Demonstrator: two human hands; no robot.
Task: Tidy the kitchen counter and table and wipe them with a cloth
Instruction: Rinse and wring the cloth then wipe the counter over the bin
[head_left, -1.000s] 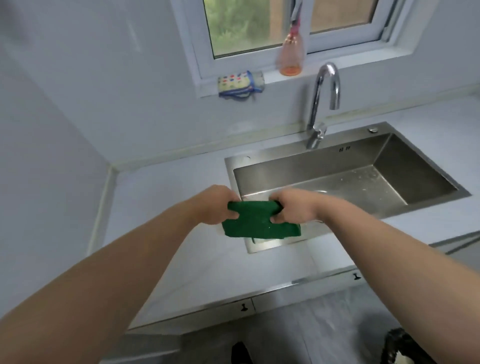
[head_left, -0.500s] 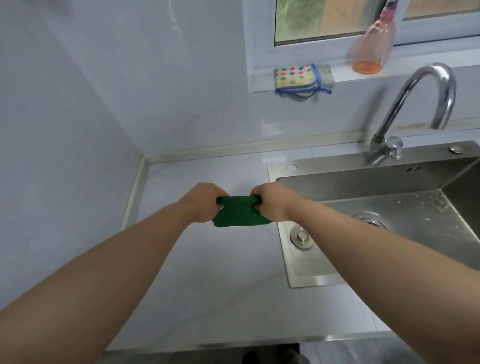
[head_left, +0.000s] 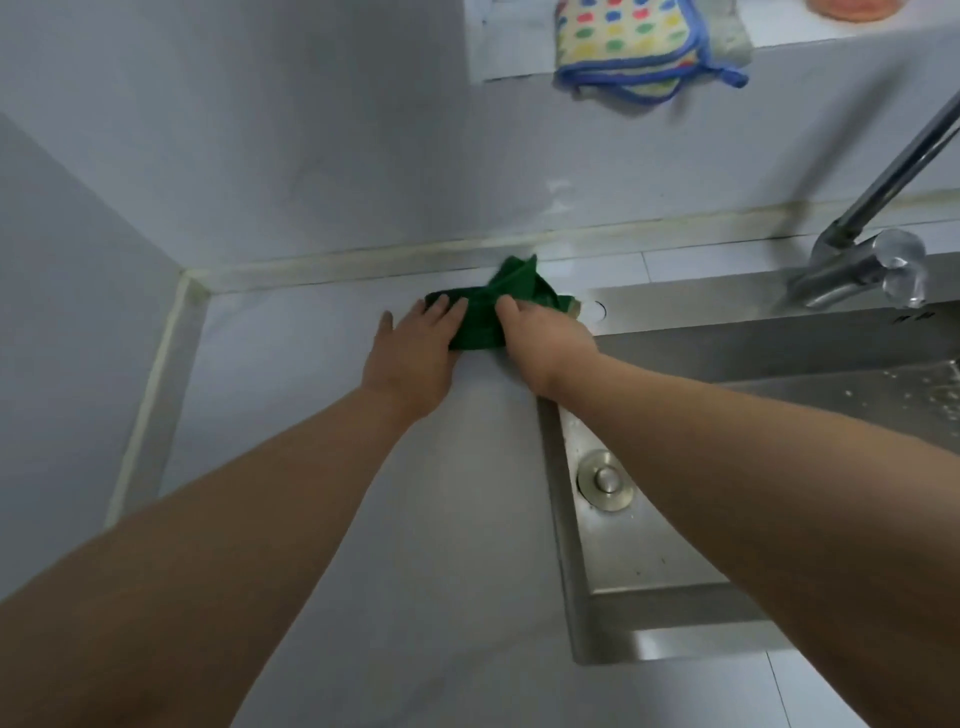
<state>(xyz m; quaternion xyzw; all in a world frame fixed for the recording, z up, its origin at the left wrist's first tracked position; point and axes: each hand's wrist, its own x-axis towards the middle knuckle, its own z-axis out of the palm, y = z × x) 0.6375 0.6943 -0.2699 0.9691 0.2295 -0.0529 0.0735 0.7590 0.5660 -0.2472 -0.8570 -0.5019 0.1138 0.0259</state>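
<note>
Bench (head_left: 322, 519) took up most of the view, pale, running back to the wall (head_left: 311, 156) seam in the corner. Steel sink (head_left: 649, 623) was set into it on my right, wet specks in the basin, faucet (head_left: 857, 249) standing at its back rim. Dotted cloth (head_left: 628, 47) sat on the window ledge above, hanging a bit over the edge, well apart from the work and not in use.

Both arms reached to the far strip of bench, by the sink's back left corner and close to the wall. Left hand (head_left: 415, 353) lay flat, fingers (head_left: 445, 310) straight and spread, tips pressing the near left part of the green cloth (head_left: 483, 317). My read: pinning it so it wouldn't slide. Right hand (head_left: 545, 338) was at the cloth's right side, fingers curled down into the fabric, gripping a bunch; thumb hidden.

Cloth was crumpled, one corner sticking up near the wall seam, right end at the sink's rim. Likely I was flattening or refolding it into a pad before wiping, starting at the back so dirt would come toward me. Wiping looked barely begun.

Round knob (head_left: 605, 480) on the sink's left deck sat untouched beside my right forearm.
</note>
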